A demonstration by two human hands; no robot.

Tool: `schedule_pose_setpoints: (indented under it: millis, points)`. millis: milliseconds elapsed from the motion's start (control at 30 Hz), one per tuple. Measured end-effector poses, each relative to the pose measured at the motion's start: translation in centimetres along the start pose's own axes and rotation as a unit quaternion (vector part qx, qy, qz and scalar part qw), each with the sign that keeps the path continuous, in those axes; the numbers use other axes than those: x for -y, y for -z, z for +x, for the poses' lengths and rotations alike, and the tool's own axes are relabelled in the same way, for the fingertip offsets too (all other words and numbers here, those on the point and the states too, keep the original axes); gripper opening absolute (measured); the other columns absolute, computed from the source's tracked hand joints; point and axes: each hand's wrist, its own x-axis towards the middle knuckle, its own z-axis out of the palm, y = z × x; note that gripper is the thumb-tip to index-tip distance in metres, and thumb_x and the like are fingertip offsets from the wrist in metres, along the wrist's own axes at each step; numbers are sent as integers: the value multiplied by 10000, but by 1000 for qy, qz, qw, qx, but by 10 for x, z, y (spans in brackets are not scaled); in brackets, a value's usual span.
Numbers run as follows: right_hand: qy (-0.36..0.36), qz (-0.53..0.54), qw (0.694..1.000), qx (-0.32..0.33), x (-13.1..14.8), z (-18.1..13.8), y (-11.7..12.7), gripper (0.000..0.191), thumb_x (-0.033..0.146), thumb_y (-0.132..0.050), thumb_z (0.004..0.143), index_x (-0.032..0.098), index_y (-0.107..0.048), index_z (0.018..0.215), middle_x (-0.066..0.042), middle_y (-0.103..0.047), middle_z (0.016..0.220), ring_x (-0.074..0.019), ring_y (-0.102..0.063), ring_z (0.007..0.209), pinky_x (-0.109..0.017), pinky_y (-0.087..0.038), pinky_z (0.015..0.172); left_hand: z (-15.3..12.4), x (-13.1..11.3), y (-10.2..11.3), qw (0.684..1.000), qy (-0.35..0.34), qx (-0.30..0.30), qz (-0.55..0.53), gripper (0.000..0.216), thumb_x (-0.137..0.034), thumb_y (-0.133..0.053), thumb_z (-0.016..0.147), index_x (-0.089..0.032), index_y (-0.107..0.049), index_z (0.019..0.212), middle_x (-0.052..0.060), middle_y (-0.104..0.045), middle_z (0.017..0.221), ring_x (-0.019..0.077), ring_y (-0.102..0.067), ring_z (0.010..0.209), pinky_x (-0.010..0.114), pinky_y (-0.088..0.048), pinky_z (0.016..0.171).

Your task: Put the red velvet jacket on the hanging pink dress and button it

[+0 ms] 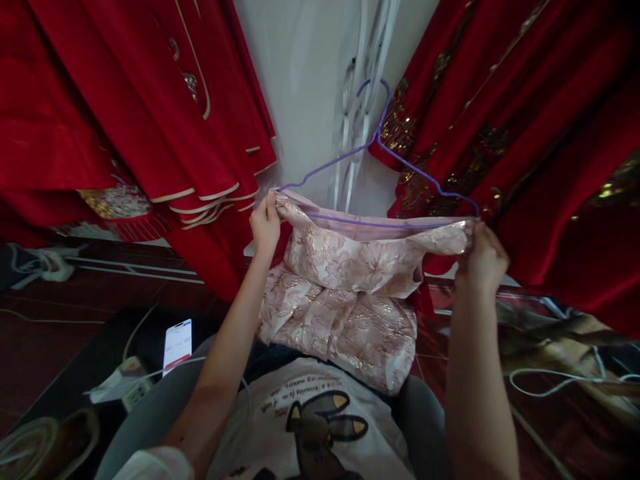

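Observation:
A pale pink brocade dress [350, 260] with a shiny floral pattern is spread between my hands, its lower part resting on my lap. A purple wire hanger [340, 159] sits inside its neckline, with the hook pointing away from me. My left hand [265, 227] pinches the dress's left shoulder at the hanger's end. At the opposite shoulder, my right hand [484, 257] is closed around the cloth by the other hanger end. Both arms reach forward, and the top edge of the dress is drawn out wide between them.
Red garments with cream edging [200, 133] hang at the left, and red ones with gold sequins [450, 133] at the right. White metal rack bars [350, 133] stand between them. A lit phone [177, 343] and a power strip [136, 383] lie at lower left. A white cable [550, 377] loops at right.

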Motion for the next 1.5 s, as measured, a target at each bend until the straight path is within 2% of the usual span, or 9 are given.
schedule_pose_setpoints:
  millis: [133,267,400,567,667,767,1033,1233,1500]
  points:
    - [-61,-27,995,72,5,-18,10,238,295,-745,667,158,-753,861,-47,-705,815,-148,-622,691,-262,-513,634,-20,16,7,996,44,58,46,495,-515,-406,964,-156,-705,800,29,-666,670,150,-586,620,251,-429,595]
    - [-136,-161,929,304,24,-34,9,255,382,-772,693,185,-759,855,-39,-705,779,-141,-599,670,-240,-469,604,-55,13,21,984,55,156,67,506,-523,-424,955,-149,-646,697,4,-604,592,142,-557,592,232,-387,561]
    - [-86,-208,877,425,49,-48,10,265,456,-698,803,233,-759,934,-17,-701,831,-127,-584,682,-226,-451,600,-61,-33,17,971,-72,220,56,442,-475,-437,977,-164,-642,739,-7,-613,658,119,-585,639,219,-448,653]
    - [-22,-235,791,565,69,-58,13,228,442,-657,852,247,-758,915,-26,-714,884,-168,-635,792,-257,-495,672,-40,-81,-26,934,-285,197,85,319,-399,-474,978,-180,-676,865,88,-593,1299,214,-526,1248,420,-326,1147]
    - [-2,-236,818,524,73,-59,15,207,448,-642,867,288,-759,926,-9,-714,870,-160,-635,777,-254,-498,661,-39,-73,-49,903,-323,232,163,303,-375,-471,980,-193,-684,865,79,-609,1265,238,-496,1268,560,-116,1219]
    - [-24,-216,861,460,72,-52,20,197,453,-671,847,297,-757,933,-4,-707,854,-140,-609,705,-242,-479,607,-44,-53,-55,877,-327,269,226,319,-382,-492,965,-190,-706,828,74,-634,1016,232,-553,1107,577,-144,1208]
    - [-205,-245,887,333,65,-11,57,339,482,-800,666,234,-763,894,-25,-700,766,-140,-602,633,-238,-487,572,-24,-38,-16,891,-293,295,184,274,-277,-552,892,-204,-657,649,13,-550,830,178,-545,918,523,-236,1200]
    - [-112,-191,948,227,75,-15,53,267,409,-781,687,243,-770,896,-9,-688,747,-117,-594,631,-229,-481,592,-22,-42,-6,881,-307,294,208,249,-261,-540,888,-206,-676,688,19,-561,840,184,-552,943,503,-268,1189]
    - [69,-219,952,201,89,-34,42,224,435,-729,782,274,-775,931,-20,-696,804,-139,-592,661,-308,-473,653,-38,-50,-19,851,-351,253,297,281,-318,-524,933,-178,-733,806,80,-583,924,251,-531,1012,558,-296,1130]
